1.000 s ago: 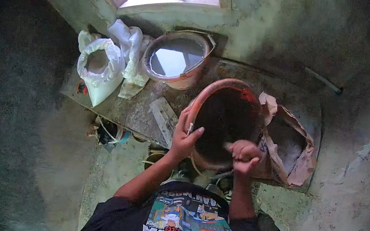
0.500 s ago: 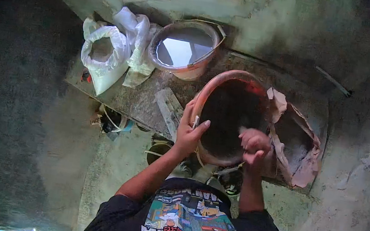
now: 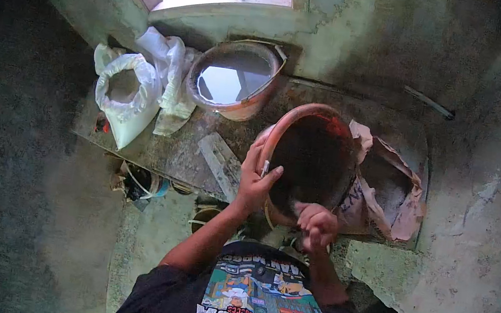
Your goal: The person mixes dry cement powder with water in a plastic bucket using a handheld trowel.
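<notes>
A large reddish bucket [image 3: 274, 135] with a dark interior stands tilted in front of me. My left hand [image 3: 255, 179] grips its left rim, thumb over the edge. At the bucket's near right edge, my right hand [image 3: 316, 225] is closed and slightly blurred; something small and pale shows by its fingers, too unclear to name. Against the bucket's right side leans a torn brown paper bag [image 3: 407, 225] with grey powder inside. A flat pale board [image 3: 219, 160] lies left of the bucket.
A second bucket [image 3: 241, 111] holding water stands at the back, beside an open white sack [image 3: 134, 118] and a crumpled sack [image 3: 174, 104]. A thin rod [image 3: 428, 101] is by the wall. Below the platform's front edge sits a small container [image 3: 206, 217].
My right hand has moved left and toward me, to the bucket's near edge. The view has shifted, and the bucket looks more tilted. My left hand keeps its hold on the rim.
</notes>
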A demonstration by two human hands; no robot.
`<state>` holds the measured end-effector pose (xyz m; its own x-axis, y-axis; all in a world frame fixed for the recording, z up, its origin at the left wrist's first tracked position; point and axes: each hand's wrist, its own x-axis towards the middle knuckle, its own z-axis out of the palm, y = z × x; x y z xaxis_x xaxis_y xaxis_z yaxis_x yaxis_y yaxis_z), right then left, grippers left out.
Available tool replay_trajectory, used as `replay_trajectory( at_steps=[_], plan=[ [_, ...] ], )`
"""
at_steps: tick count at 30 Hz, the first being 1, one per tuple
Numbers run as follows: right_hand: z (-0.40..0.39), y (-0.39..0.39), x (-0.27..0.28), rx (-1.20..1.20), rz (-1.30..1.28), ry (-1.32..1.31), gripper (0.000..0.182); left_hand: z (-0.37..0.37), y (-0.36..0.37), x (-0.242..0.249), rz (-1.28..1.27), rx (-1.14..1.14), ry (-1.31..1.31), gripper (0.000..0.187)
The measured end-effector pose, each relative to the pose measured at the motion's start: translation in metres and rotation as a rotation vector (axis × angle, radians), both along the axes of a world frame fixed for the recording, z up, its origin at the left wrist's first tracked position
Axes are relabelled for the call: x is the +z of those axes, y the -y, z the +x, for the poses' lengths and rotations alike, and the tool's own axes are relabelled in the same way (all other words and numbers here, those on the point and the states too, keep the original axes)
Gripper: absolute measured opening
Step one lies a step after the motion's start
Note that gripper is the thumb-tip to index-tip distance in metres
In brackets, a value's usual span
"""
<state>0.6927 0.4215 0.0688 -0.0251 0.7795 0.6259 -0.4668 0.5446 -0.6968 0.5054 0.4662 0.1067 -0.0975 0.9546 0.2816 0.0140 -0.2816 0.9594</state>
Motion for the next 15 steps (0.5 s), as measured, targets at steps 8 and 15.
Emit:
replay_trajectory(
  at_steps=[8, 15],
  plan=[
    [0.068, -0.013, 0.057, 0.000, -0.920, 1.033, 0.036, -0.012, 0.001, -0.009, -0.020, -0.102, 0.032, 0.063],
    [0.060, -0.033, 0.061, 0.011, -0.428, 1.620, 0.037, -0.017, 0.003, -0.010, -0.075, -0.118, 0.119, 0.062]
  ],
)
